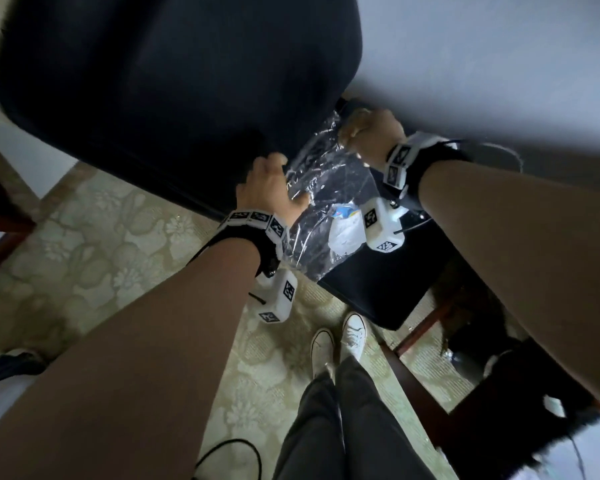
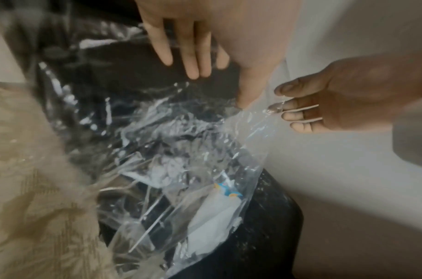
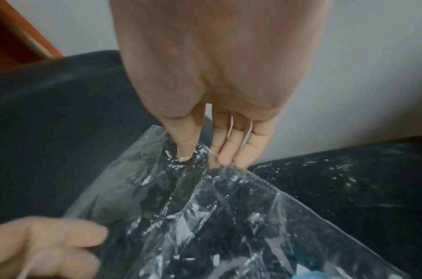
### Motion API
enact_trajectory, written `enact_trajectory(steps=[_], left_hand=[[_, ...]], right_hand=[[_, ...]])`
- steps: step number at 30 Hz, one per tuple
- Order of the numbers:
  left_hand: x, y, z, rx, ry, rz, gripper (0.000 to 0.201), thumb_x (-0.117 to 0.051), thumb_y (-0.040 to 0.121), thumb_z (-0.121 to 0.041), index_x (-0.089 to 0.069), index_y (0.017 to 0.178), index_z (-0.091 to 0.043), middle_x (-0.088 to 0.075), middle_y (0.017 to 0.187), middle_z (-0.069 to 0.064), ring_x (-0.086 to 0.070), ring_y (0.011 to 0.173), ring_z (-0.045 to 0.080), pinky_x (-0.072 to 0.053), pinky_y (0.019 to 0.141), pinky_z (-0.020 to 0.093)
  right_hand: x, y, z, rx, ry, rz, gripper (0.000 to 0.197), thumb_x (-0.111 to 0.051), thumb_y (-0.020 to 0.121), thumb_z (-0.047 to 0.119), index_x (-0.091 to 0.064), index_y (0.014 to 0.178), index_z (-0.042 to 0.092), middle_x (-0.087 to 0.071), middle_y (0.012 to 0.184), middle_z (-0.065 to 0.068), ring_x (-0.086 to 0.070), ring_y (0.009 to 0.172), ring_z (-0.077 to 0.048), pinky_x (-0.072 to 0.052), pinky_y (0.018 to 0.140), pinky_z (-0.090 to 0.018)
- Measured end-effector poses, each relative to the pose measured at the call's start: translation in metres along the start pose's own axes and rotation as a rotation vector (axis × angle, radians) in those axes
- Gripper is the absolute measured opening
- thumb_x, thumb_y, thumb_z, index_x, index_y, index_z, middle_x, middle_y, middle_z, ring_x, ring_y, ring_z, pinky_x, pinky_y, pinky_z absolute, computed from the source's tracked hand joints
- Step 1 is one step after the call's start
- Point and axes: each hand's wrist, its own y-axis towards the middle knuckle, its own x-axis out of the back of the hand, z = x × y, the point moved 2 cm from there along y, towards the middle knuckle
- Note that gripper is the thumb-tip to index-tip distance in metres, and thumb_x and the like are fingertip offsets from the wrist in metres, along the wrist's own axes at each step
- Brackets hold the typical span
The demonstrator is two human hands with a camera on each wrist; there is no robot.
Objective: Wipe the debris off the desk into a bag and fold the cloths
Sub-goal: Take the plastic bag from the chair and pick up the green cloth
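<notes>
A clear plastic bag hangs at the edge of the grey desk. My right hand pinches its upper rim between thumb and fingertips. My left hand lies against the left side of the bag's mouth, its fingers straight and its thumb down along the plastic. White paper scraps with a blue bit lie low in the bag. A large black cloth hangs over the desk on the left. A second black cloth, dusted with white specks, lies behind the bag.
Below is a beige floral floor with my white shoes on it. Dark wooden furniture legs stand at the right and another at the far left. A black cable loops on the floor.
</notes>
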Motion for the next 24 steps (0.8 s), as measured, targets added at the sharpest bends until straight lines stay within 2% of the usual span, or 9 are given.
enact_trajectory(steps=[3,5,7,10,12,14,18,20,24], left_hand=[[0.006,-0.022,-0.030,-0.090,-0.050,0.083,0.033,-0.070,0.084,-0.038,-0.059,0.109,-0.020,-0.062,0.105,-0.001,-0.062,0.094,0.022,-0.054,0.083,0.038],[0.001,-0.039,-0.043,-0.098,-0.086,0.131,0.012,-0.071,0.083,-0.033,-0.064,0.088,-0.025,-0.067,0.085,-0.009,-0.065,0.081,0.016,-0.056,0.073,0.030],[-0.008,-0.058,-0.057,-0.119,-0.107,0.183,0.005,-0.072,0.081,-0.028,-0.068,0.079,-0.025,-0.071,0.080,-0.012,-0.069,0.077,0.014,-0.059,0.072,0.031],[-0.019,-0.091,-0.086,-0.186,-0.064,0.249,0.016,-0.070,0.079,-0.025,-0.062,0.066,-0.032,-0.073,0.080,-0.009,-0.070,0.078,0.019,-0.059,0.074,0.034],[-0.024,-0.115,-0.109,-0.275,0.004,0.266,0.015,-0.065,0.080,-0.024,-0.063,0.067,-0.030,-0.072,0.081,-0.007,-0.069,0.080,0.022,-0.058,0.073,0.033],[-0.024,-0.138,-0.134,-0.404,0.086,0.256,0.009,-0.061,0.083,-0.023,-0.068,0.077,-0.024,-0.071,0.082,-0.007,-0.068,0.081,0.023,-0.053,0.069,0.028],[-0.020,-0.183,-0.177,-0.570,0.160,0.247,0.009,-0.059,0.081,-0.021,-0.067,0.076,-0.022,-0.068,0.080,-0.004,-0.065,0.075,0.024,-0.043,0.061,0.025],[-0.021,-0.199,-0.196,-0.640,0.185,0.257,0.009,-0.060,0.080,-0.021,-0.063,0.071,-0.023,-0.069,0.080,-0.003,-0.063,0.072,0.023,-0.043,0.060,0.026],[-0.023,-0.221,-0.224,-0.711,0.265,0.280,0.010,-0.058,0.084,-0.020,-0.063,0.076,-0.023,-0.066,0.085,-0.001,-0.062,0.073,0.027,-0.046,0.064,0.028]], right_hand=[[0.023,-0.045,-0.019,-0.039,0.031,-0.019,0.019,-0.059,0.082,0.014,-0.075,0.087,0.023,-0.072,0.088,-0.001,-0.066,0.086,-0.022,-0.054,0.073,-0.023],[0.031,-0.076,-0.033,-0.058,0.051,-0.015,0.022,-0.058,0.083,0.010,-0.073,0.079,0.026,-0.069,0.082,0.005,-0.063,0.079,-0.013,-0.044,0.059,-0.009],[0.041,-0.110,-0.051,-0.080,0.076,-0.016,0.023,-0.060,0.083,0.011,-0.070,0.074,0.030,-0.069,0.080,0.007,-0.064,0.078,-0.010,-0.037,0.052,-0.005],[0.065,-0.168,-0.083,-0.135,0.069,-0.073,0.021,-0.064,0.082,0.015,-0.073,0.093,0.031,-0.072,0.096,0.004,-0.068,0.093,-0.015,-0.042,0.073,-0.011],[0.080,-0.208,-0.110,-0.179,0.015,-0.119,0.035,-0.066,0.082,0.018,-0.068,0.115,0.028,-0.069,0.113,-0.001,-0.064,0.105,-0.021,-0.043,0.082,-0.017],[0.096,-0.251,-0.139,-0.241,-0.031,-0.161,0.042,-0.066,0.082,0.020,-0.062,0.124,0.026,-0.065,0.120,-0.004,-0.059,0.111,-0.025,-0.044,0.091,-0.024],[0.121,-0.336,-0.203,-0.445,-0.061,-0.276,0.036,-0.064,0.080,0.021,-0.066,0.116,0.026,-0.067,0.118,-0.007,-0.061,0.108,-0.029,-0.049,0.091,-0.029],[0.131,-0.375,-0.232,-0.557,-0.049,-0.345,0.031,-0.065,0.080,0.022,-0.068,0.111,0.025,-0.068,0.114,-0.007,-0.063,0.105,-0.030,-0.048,0.086,-0.027],[0.144,-0.432,-0.275,-0.694,-0.031,-0.409,0.028,-0.064,0.083,0.020,-0.068,0.111,0.022,-0.067,0.118,-0.008,-0.061,0.110,-0.029,-0.049,0.092,-0.032]])
